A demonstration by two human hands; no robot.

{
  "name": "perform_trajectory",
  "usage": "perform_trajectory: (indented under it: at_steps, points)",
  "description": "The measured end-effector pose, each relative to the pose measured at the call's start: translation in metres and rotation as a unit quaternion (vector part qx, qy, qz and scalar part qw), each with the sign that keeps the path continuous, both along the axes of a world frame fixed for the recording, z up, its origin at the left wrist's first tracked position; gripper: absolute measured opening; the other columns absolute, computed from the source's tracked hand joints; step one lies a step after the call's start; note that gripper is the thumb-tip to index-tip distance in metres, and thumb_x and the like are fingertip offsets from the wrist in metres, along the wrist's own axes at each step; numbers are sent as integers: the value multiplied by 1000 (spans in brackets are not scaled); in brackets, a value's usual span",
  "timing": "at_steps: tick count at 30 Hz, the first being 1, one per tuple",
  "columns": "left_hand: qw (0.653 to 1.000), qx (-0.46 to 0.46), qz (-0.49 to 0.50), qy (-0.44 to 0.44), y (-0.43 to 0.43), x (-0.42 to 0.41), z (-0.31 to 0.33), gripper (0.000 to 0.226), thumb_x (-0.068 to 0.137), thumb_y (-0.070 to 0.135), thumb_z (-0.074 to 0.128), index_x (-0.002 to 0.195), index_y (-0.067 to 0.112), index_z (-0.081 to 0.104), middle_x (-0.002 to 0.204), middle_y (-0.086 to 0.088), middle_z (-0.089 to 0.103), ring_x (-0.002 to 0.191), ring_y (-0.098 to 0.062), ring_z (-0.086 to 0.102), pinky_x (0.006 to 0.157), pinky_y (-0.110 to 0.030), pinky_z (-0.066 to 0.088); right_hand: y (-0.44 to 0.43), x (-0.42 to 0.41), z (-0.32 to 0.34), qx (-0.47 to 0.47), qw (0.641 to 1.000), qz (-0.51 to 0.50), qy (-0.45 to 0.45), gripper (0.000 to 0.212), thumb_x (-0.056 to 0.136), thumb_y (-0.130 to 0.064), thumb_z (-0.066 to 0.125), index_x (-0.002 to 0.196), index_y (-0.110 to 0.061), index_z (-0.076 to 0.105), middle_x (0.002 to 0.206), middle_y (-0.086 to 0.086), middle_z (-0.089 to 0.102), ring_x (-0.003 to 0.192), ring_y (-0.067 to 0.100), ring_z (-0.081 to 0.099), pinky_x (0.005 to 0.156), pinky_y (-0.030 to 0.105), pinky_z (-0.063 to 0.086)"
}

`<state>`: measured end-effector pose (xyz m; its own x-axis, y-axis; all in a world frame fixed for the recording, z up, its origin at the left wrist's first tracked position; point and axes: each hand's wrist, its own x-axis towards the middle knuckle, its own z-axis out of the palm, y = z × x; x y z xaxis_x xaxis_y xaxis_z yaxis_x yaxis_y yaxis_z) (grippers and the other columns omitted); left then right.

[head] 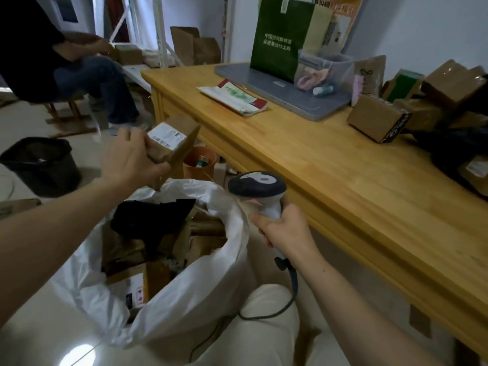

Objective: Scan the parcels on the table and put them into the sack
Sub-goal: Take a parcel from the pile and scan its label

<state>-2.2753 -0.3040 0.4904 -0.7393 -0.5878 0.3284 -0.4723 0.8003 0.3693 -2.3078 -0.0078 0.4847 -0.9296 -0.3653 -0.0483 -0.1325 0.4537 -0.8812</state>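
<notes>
Parcel [169, 140] in brown paper is gripped by the left hand [132, 159] above the open white sack [200, 281], label up, while the right hand [285, 231] grasps the scanner [257, 187] beside it, near the table [330, 175]. I think the scan step is finishing. Next move probably needs lowering the parcel into the sack, then taking another box [377, 120] from the table.

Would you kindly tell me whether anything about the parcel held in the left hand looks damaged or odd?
Yes: the parcel in the left hand has a brown flap sticking out at its right end, so its wrapping looks partly open.
</notes>
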Motion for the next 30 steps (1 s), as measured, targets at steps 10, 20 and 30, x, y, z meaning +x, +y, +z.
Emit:
perform_trajectory:
  at_steps: [10,20,30]
  points:
    - [962,84,24,-259,41,36,-126,61,85,46,63,134,22,37,140,-15,23,105,-32,54,75,-36,52,-12,6,-14,28,999,10,-18,33,81,-28,73,109,-24,55,84,1,64,77,19,62,79,43,57]
    - [910,312,123,-242,42,16,-179,56,95,43,53,134,7,33,137,-21,22,111,-40,47,95,-44,42,10,1,-13,17,998,-19,-55,26,85,-24,70,105,-15,56,74,5,60,57,15,57,54,26,46]
    - [990,117,9,-79,125,-52,-80,64,98,32,48,152,14,19,159,-17,13,147,-35,8,119,-50,15,37,-8,-3,-67,989,-94,-90,14,85,-16,70,88,-12,57,62,6,60,48,15,55,50,29,48]
